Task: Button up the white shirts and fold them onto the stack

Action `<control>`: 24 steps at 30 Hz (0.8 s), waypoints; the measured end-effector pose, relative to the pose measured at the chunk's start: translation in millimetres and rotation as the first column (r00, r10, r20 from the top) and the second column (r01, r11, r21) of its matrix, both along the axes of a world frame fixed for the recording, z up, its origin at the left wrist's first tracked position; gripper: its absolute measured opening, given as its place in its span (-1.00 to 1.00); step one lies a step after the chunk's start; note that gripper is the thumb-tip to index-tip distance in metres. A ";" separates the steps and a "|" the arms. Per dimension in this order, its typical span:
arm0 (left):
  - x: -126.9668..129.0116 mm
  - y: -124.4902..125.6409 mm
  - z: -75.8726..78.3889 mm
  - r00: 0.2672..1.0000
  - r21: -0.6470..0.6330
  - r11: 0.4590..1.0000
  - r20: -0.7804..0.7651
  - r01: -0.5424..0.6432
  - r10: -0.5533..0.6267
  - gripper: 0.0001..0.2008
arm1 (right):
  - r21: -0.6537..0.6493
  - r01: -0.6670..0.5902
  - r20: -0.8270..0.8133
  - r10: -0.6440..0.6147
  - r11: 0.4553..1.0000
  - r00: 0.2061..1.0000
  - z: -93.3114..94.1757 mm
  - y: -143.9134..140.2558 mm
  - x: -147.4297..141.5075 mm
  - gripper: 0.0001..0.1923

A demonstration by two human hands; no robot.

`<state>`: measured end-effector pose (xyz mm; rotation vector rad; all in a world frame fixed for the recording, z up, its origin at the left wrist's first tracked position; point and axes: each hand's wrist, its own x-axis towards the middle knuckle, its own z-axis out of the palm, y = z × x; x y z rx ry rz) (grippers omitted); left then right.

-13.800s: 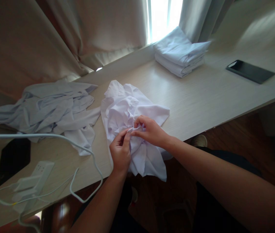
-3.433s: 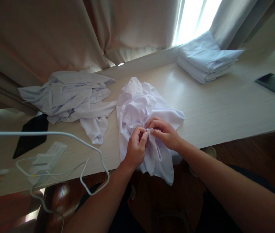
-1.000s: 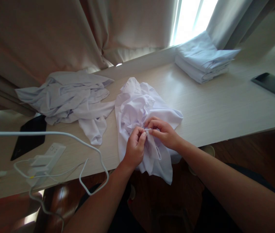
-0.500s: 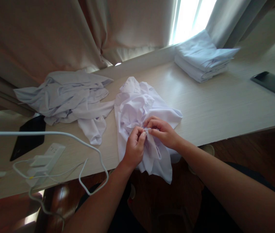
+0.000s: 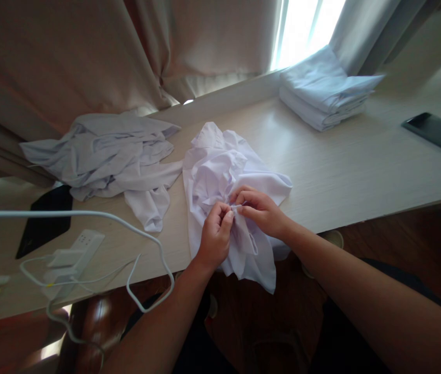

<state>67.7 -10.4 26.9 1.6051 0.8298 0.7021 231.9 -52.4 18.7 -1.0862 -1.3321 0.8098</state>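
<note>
A crumpled white shirt (image 5: 220,171) lies in front of me, its lower part hanging over the table's front edge. My left hand (image 5: 217,234) pinches a bit of its fabric between thumb and fingers. Close beside it, my right hand (image 5: 259,208) is also closed on the cloth, the fingertips of both hands almost meeting. Whatever small detail sits between the fingertips is too small to make out. The shirt's collar end (image 5: 208,136) points away from me, towards the curtain.
A loose heap of white clothing (image 5: 115,150) lies at left, a folded white stack (image 5: 321,98) at back right. A phone (image 5: 436,134) rests far right. A power strip (image 5: 83,249), a white cable (image 5: 127,223) and a black flat object (image 5: 47,221) occupy the left side of the table (image 5: 345,176).
Almost nothing differs. Both hands keep their hold on the shirt at the same spot, and the view has shifted very slightly.
</note>
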 end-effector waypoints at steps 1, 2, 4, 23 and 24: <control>-0.1 0.0 0.0 1.000 0.000 1.000 -0.002 0.001 -0.001 -0.80 | -0.001 0.000 -0.001 0.000 1.000 1.000 -0.1 0.0 -0.1 -0.89; -0.2 0.0 -0.1 1.000 0.001 1.000 -0.003 0.002 -0.002 -0.80 | 0.000 0.000 -0.003 0.000 1.000 1.000 -0.2 0.0 -0.2 -0.89; -0.3 0.0 -0.1 1.000 0.001 1.000 -0.004 0.006 -0.006 -0.80 | 0.002 -0.001 -0.010 0.001 1.000 1.000 -0.7 0.0 -0.4 -0.89; -0.2 0.7 0.9 1.000 0.009 1.000 -0.017 0.015 -0.014 -0.80 | 0.000 -0.017 -0.026 0.017 1.000 1.000 0.2 0.5 -0.2 -0.86; -0.2 0.6 0.9 1.000 0.010 1.000 -0.017 0.015 -0.015 -0.80 | 0.003 -0.018 -0.026 0.018 1.000 0.999 0.2 0.5 -0.2 -0.87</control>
